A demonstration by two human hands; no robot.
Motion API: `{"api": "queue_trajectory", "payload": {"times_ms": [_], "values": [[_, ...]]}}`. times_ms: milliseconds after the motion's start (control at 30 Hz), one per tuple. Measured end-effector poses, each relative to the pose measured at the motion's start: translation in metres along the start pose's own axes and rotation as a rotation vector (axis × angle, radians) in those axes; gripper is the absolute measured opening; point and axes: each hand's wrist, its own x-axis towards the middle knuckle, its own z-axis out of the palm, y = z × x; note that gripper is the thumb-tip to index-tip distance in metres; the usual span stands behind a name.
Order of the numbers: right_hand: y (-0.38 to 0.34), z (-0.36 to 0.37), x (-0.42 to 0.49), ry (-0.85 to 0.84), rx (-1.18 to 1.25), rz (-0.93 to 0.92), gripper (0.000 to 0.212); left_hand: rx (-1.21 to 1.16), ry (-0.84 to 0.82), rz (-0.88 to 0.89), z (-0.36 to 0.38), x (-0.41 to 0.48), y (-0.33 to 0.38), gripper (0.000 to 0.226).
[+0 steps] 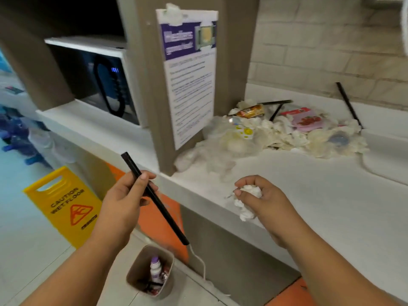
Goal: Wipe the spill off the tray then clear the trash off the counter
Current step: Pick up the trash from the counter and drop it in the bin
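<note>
Left hand: a black straw is pinched between thumb and fingers and held slanted over the floor, near the bin.
Right hand: a crumpled tissue is gripped in curled fingers at the near edge of the surface.
Bin: set on the floor below the left hand. A purple-capped bottle, wrappers and a dark stick are held in it.
Trash: piled at the far side of the surface. Crumpled tissues, a brown packet, a pink lid and leaning straws are seen.
Tray: a white rimmed shape is seen on the right, touching the pile. Whether it is the tray cannot be told.
</note>
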Motion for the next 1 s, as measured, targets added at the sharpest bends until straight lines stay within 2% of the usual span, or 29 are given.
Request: {"api": "queue_trajectory", "payload": {"times_ms": [133,333,600,800,1000], "values": [[0.024,0.086,0.008,-0.097,0.012,0.109,0.009,0.156,0.048,-0.072,-0.072,0.006,-0.039,0.017],[0.088,0.18,0.025,-0.119,0.133,0.396,0.008,0.251,0.058,-0.272,-0.134,0.014,-0.093,0.017],[0.203,0.249,0.065,-0.162,0.133,0.754,0.014,0.239,0.171,-0.524,-0.153,0.024,-0.199,0.013],[0.305,0.295,0.1,-0.164,0.117,0.936,0.009,0.247,0.213,-0.681,-0.158,0.033,-0.287,0.013],[0.391,0.33,0.12,-0.151,0.155,1.077,0.02,0.187,0.287,-0.794,-0.158,0.034,-0.363,0.013]]}}
